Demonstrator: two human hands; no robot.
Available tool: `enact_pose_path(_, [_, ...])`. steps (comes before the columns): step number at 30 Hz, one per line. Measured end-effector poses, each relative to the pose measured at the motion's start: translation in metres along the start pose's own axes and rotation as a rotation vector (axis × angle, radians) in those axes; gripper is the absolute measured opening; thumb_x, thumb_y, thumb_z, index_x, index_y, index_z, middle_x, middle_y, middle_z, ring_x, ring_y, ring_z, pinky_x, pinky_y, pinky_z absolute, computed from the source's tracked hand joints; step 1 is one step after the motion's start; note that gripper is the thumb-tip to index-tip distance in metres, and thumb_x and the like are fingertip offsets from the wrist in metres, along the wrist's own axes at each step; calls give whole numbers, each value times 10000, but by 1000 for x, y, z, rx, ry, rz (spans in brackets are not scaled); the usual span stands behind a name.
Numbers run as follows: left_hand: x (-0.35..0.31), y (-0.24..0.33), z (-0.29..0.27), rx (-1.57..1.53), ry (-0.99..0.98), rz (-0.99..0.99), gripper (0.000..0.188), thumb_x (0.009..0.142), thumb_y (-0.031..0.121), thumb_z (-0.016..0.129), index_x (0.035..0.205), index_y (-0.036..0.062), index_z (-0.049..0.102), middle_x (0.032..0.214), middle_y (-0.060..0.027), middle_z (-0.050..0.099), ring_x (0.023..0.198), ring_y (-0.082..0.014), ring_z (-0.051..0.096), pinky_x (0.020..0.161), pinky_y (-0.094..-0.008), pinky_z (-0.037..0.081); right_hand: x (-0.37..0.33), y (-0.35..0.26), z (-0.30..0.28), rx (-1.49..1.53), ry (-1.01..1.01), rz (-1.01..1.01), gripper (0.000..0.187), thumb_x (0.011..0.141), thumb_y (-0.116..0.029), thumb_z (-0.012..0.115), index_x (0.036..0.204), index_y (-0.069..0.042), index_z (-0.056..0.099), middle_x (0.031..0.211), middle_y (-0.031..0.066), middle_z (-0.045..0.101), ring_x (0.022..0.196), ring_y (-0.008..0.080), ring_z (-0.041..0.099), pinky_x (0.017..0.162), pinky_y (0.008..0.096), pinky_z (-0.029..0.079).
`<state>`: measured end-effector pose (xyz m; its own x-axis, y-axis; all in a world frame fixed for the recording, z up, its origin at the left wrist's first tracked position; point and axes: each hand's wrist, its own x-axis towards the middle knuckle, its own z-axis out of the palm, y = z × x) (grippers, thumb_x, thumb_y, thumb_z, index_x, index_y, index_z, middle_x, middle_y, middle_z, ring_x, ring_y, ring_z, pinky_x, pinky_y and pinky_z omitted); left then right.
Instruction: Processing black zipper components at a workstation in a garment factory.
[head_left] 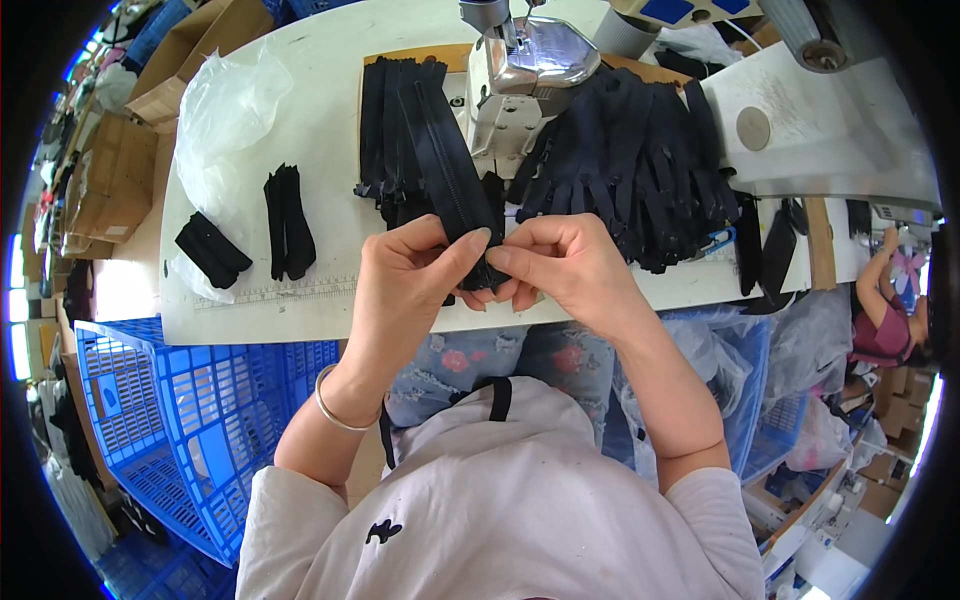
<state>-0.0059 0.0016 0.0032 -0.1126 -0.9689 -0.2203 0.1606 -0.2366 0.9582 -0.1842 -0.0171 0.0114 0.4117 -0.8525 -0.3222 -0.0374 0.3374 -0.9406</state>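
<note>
My left hand (405, 280) and my right hand (560, 262) meet over the front edge of the white work table (320, 60). Both pinch the near end of one long black zipper (445, 160), which runs from my fingertips away toward the sewing machine (515, 75). The zipper lies over a stack of black zippers (390, 130) left of the machine. A larger heap of black zippers (640, 160) is spread on the right of the machine. A silver bangle sits on my left wrist.
Two small bundles of black pieces (288, 222) (212, 250) lie on the table's left, beside a clear plastic bag (225, 115). A blue plastic crate (170, 410) stands lower left, cardboard boxes (110, 180) farther left. Another person (890, 320) is at the right edge.
</note>
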Motion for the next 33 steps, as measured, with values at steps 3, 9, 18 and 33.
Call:
enact_pose_path(3, [1, -1, 0, -6, -4, 10, 164, 879, 116, 644, 892, -46, 671, 731, -63, 650, 582, -88, 590, 493, -236, 525, -1, 0, 1, -27, 6, -21, 186, 872, -158, 663, 848, 26, 666, 661, 51, 648, 570, 82, 606, 525, 206, 465])
enact_pose_path(9, [5, 11, 3, 50, 70, 25, 246, 870, 185, 675, 716, 4, 612, 639, -18, 610, 535, -46, 537, 473, -195, 433, -3, -7, 4, -32, 26, -54, 156, 865, -119, 661, 832, 34, 663, 659, 60, 651, 561, 80, 605, 519, 199, 467])
enact_pose_path(18, [39, 43, 4, 75, 10, 185, 269, 855, 232, 701, 724, 5, 640, 622, 6, 592, 536, -45, 533, 470, -193, 449, -18, -20, 2, -47, 98, -155, 146, 869, -110, 648, 833, 31, 663, 672, 52, 644, 584, 67, 578, 535, 204, 460])
enact_pose_path(33, [43, 59, 14, -254, -115, 2, 197, 901, 156, 625, 741, 42, 629, 658, -35, 639, 504, -61, 574, 448, -188, 452, -31, -27, 13, -107, 212, -269, 132, 863, -80, 661, 789, 27, 634, 659, 56, 633, 585, 82, 617, 522, 195, 468])
